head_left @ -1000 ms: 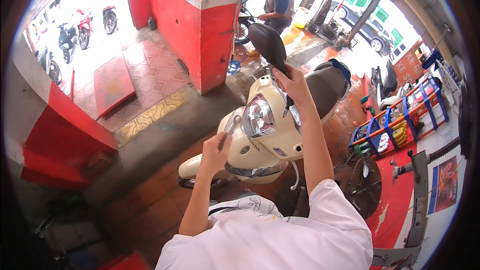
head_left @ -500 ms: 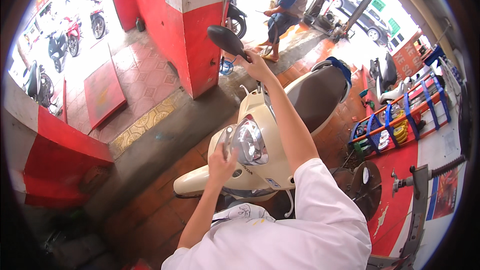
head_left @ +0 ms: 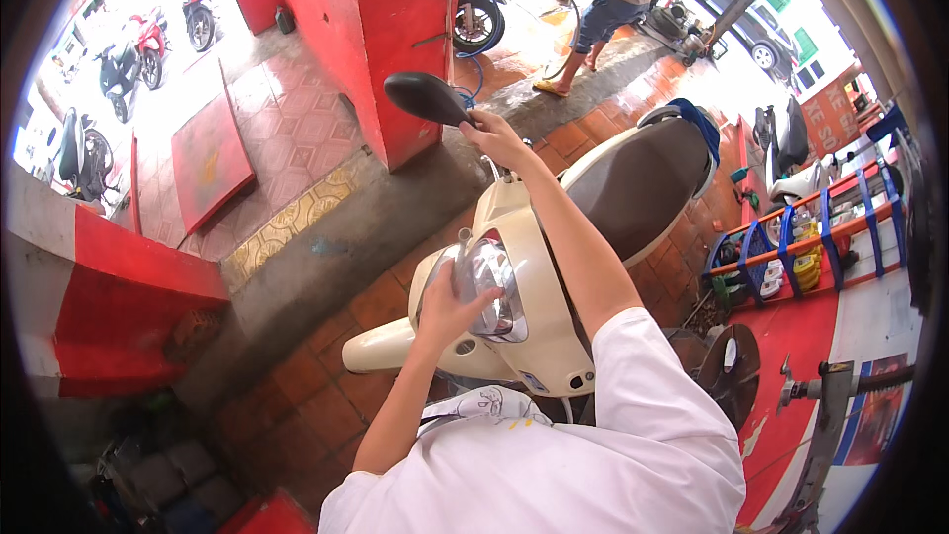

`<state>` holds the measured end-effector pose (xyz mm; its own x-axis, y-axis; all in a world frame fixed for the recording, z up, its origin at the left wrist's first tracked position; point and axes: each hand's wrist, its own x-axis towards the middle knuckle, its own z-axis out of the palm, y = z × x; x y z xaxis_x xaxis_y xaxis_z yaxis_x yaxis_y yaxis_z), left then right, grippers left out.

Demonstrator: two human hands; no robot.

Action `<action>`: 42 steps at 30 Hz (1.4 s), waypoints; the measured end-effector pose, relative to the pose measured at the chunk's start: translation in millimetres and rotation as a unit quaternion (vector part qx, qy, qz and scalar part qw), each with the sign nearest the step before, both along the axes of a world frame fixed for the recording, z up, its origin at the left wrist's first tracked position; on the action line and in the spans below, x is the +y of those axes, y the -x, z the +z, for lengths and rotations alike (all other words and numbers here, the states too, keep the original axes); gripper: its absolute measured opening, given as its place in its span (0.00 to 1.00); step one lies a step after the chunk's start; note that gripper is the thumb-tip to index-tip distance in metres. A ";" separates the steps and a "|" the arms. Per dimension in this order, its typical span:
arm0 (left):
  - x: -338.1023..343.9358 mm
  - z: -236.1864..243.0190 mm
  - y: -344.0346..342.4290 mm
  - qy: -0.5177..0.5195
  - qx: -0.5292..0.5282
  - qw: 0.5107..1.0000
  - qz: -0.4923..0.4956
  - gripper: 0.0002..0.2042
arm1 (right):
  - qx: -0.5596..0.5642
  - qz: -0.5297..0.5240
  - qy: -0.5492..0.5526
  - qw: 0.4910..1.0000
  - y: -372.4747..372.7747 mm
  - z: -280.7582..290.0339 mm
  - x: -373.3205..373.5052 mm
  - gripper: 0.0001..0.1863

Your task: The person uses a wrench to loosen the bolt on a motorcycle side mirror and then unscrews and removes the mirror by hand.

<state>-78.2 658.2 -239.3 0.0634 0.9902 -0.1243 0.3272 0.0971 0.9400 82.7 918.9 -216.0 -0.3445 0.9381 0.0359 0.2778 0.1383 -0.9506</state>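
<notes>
A cream scooter stands across the middle, its front cover (head_left: 514, 222) and clear headlight (head_left: 502, 282) facing me. My right hand (head_left: 497, 140) is closed around the stem of a black rear-view mirror (head_left: 423, 97), just behind the mirror head. Whether that stem is joined to the handlebar is hidden by my hand and forearm. In front of the headlight is my left hand (head_left: 453, 309), its thumb spread to the right. A round metal end of what looks like a wrench (head_left: 465, 234) sticks up beyond its fingers; the rest is hidden.
A red-and-white pillar (head_left: 395, 59) stands beyond the mirror. Past the scooter's dark seat (head_left: 628, 188), a person (head_left: 618, 0) in blue shorts handles a hose. At right are a blue-and-orange rack (head_left: 811, 237) and a metal stand (head_left: 830, 415). Parked motorbikes (head_left: 119, 74) line the far left.
The mirror has moved slightly left and down with my right hand. My left hand has risen in front of the headlight with its thumb spreading. The other person has stepped right.
</notes>
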 end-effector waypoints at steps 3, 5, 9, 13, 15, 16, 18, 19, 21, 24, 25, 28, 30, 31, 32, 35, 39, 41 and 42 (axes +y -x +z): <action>3.7 6.0 2.8 0.043 0.019 0.999 -0.016 0.44 | 0.007 0.028 0.021 0.999 -1.5 6.8 -6.2 0.18; 3.3 9.1 3.4 0.044 0.011 0.999 -0.017 0.45 | 0.028 0.055 0.038 0.997 -1.7 11.9 -11.8 0.19; 4.9 12.3 5.3 0.063 0.024 0.997 -0.029 0.45 | 0.072 0.092 -0.005 0.993 0.9 13.7 -17.7 0.13; 2.1 14.7 3.2 0.050 0.026 0.998 -0.027 0.41 | 0.026 0.097 -0.073 0.992 -21.4 -1.7 -17.6 0.10; 2.6 14.7 5.7 0.043 0.027 0.999 -0.014 0.40 | 0.040 0.114 -0.110 0.986 -21.3 7.8 -33.6 0.08; 1.8 16.1 3.7 0.038 0.026 0.999 -0.014 0.38 | 0.039 0.111 -0.110 0.987 -25.0 5.6 -35.3 0.08; 1.2 19.8 0.6 0.034 0.025 0.999 -0.018 0.37 | 0.013 0.072 -0.156 0.985 -30.0 -0.1 -38.7 0.08; 0.5 22.6 2.3 0.039 0.013 0.999 -0.013 0.36 | -0.004 0.050 -0.191 0.980 -20.7 4.8 -40.9 0.08; 1.1 26.0 2.1 0.057 -0.006 0.998 -0.011 0.35 | -0.081 0.051 -0.203 0.975 -11.5 4.8 -43.5 0.08; 0.3 22.3 2.8 0.041 -0.007 0.999 -0.014 0.35 | -0.119 0.084 -0.251 0.957 2.9 9.8 -54.3 0.07; -0.3 23.8 2.8 0.041 -0.006 0.999 -0.011 0.35 | -0.117 0.110 -0.270 0.949 3.0 6.7 -56.7 0.07; -2.1 27.7 1.7 0.054 -0.009 0.998 -0.009 0.35 | -0.139 0.151 -0.284 0.937 -13.3 0.9 -51.3 0.07; -1.9 21.9 1.5 0.038 -0.003 0.999 -0.002 0.36 | -0.031 0.110 -0.213 0.970 -31.0 -3.0 -45.0 0.06; -1.7 17.8 0.4 0.037 -0.003 0.999 0.000 0.36 | -0.032 0.113 -0.214 0.970 -42.5 -9.9 -43.3 0.06; -1.9 13.2 -0.4 0.029 0.009 1.000 0.001 0.36 | 0.096 0.073 -0.147 0.982 -52.2 -19.1 -42.5 0.07; -2.5 12.8 0.6 0.026 0.018 0.999 -0.003 0.37 | 0.164 0.018 -0.108 0.980 -72.9 -31.5 -40.5 0.11; -1.0 22.4 1.5 0.043 0.005 0.999 -0.015 0.38 | -0.029 0.005 -0.119 0.992 -42.7 -9.7 -31.5 0.09; 0.4 30.6 2.1 0.064 0.004 0.998 -0.028 0.38 | -0.105 -0.012 -0.066 0.992 -33.2 -4.5 -22.7 0.10; 0.7 31.7 3.5 0.084 0.004 0.996 -0.030 0.39 | -0.102 -0.026 -0.028 0.994 -26.1 4.6 -23.7 0.13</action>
<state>-81.8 658.8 -207.6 0.1198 0.9501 -0.2880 0.3445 0.2323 0.9096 108.8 895.2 -211.4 -0.3009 0.9534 0.0241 0.4715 0.1706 -0.8652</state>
